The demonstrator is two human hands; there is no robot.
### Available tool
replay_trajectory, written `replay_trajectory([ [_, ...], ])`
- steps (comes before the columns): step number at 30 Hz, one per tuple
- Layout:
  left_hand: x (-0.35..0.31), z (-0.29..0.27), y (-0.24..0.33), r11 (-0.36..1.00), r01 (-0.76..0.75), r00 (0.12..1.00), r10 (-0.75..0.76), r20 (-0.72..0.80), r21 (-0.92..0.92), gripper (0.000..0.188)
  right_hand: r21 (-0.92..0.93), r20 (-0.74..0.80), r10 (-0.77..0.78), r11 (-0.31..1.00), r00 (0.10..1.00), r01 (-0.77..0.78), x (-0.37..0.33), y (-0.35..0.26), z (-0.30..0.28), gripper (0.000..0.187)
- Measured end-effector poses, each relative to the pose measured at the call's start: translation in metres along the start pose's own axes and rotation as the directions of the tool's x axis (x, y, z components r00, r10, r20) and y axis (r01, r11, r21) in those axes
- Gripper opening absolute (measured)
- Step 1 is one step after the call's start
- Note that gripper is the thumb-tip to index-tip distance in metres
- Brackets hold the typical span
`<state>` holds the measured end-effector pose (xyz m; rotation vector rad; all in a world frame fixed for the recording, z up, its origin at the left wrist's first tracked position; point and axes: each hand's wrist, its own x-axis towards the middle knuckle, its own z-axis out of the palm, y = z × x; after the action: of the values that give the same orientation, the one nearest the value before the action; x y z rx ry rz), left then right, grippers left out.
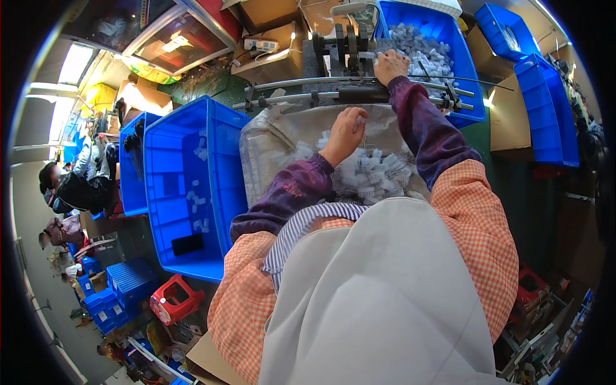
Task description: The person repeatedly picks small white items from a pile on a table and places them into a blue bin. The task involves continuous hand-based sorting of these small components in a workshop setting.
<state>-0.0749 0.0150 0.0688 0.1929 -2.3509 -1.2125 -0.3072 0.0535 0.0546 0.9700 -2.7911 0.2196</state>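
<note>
My left hand is above a cloth-lined holder, its fingers closed in a pinch on what looks like a small clear plastic piece. Under it lies a heap of translucent ribbed plastic pieces, partly on the pale cloth. My right hand reaches forward to a dark metal machine with wheels. Its fingers are bent and closed against the machine's right side; what they hold is hidden. Two metal rods run crosswise in front of the machine, just below my right wrist.
Beyond my right hand stands a blue bin full of similar pieces. To the left, another blue bin holds some pieces and a black flat object. A red stool, cardboard boxes and more blue bins surround me. People sit far left.
</note>
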Motion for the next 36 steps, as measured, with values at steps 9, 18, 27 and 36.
replay_trajectory([
  [9,0.01,0.0,0.01,0.992,-0.026,0.998,0.019,-0.056,-0.124,0.018,-0.156,0.098,0.072,0.986,0.993,-0.056,0.041,0.062,-0.027,0.027],
  [18,0.024,0.005,0.02,0.975,-0.053,0.982,0.012,-0.19,-0.215,0.014,0.835,0.049,-0.633,0.45,0.772,0.316,-0.068,0.038,-0.075,0.036],
  [27,0.013,0.003,0.011,0.997,-0.073,0.989,0.077,-0.123,0.038,0.018,0.405,-0.12,-0.201,0.884,0.972,0.233,-0.017,0.03,-0.03,0.017],
  [36,-0.005,0.001,0.011,0.995,0.068,0.995,-0.073,0.068,0.077,0.026,0.011,-0.18,-0.16,0.986,0.97,0.165,0.014,0.015,0.009,0.011],
])
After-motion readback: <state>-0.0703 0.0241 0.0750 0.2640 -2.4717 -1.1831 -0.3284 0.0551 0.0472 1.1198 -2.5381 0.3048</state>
